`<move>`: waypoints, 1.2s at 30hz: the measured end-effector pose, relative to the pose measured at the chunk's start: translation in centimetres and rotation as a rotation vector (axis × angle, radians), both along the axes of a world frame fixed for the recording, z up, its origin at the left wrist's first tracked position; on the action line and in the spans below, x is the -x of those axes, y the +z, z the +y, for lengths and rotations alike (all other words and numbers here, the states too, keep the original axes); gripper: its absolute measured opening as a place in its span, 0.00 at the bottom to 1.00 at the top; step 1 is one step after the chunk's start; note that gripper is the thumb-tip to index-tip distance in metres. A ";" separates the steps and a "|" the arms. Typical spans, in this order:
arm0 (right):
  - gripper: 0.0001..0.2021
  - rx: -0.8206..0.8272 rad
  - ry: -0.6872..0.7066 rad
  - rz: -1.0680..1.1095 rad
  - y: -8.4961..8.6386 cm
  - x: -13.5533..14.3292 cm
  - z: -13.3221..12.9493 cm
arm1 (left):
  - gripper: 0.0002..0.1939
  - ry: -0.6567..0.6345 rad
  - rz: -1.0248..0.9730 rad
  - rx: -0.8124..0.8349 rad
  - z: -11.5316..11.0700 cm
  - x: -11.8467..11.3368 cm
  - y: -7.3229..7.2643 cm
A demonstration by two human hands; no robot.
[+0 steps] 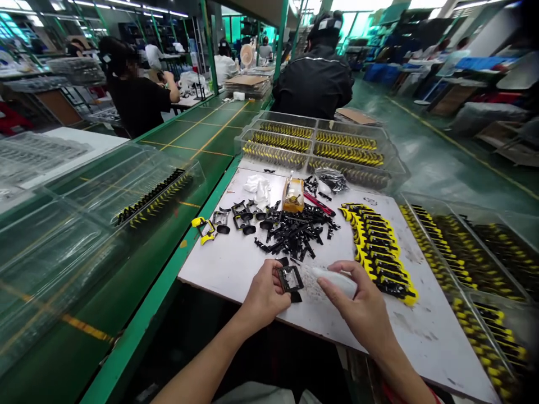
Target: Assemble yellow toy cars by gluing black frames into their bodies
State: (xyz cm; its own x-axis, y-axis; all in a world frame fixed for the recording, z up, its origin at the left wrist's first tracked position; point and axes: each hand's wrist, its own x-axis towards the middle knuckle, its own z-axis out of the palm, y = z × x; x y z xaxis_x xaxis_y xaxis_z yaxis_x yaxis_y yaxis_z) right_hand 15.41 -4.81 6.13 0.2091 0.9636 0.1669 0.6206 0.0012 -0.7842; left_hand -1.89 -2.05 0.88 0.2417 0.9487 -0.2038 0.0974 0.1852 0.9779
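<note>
Near the front edge of the white board (219, 275), my left hand (264, 297) grips a black frame part (290, 279) with a rectangular opening. My right hand (364, 306) is closed around a whitish bottle (342, 283) whose thin tip points left at the frame. Just beyond my hands lies a heap of small black parts (298, 230). Several black frames (242, 216) and one yellow-and-black piece (205, 230) lie left of it. On the right is a row of yellow-and-black parts (381, 252).
Clear trays with yellow-and-black parts stand behind (314, 147) and at the right (467, 264). Another tray (96, 207) rests on the green surface at left. An amber container (293, 195), red tool (319, 204) and white cloth (257, 188) lie behind the heap. Two people sit beyond.
</note>
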 end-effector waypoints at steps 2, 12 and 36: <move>0.13 -0.125 -0.020 -0.107 -0.2 0.3 -0.1 | 0.27 -0.001 0.005 0.009 0.0 0.0 -0.1; 0.07 -0.231 0.113 -0.249 -1.1 1.8 0.0 | 0.28 -0.043 -0.009 -0.009 0.0 0.3 -0.2; 0.06 -0.222 0.147 -0.274 -1.6 2.0 0.3 | 0.28 -0.066 -0.016 -0.041 0.1 0.5 -0.6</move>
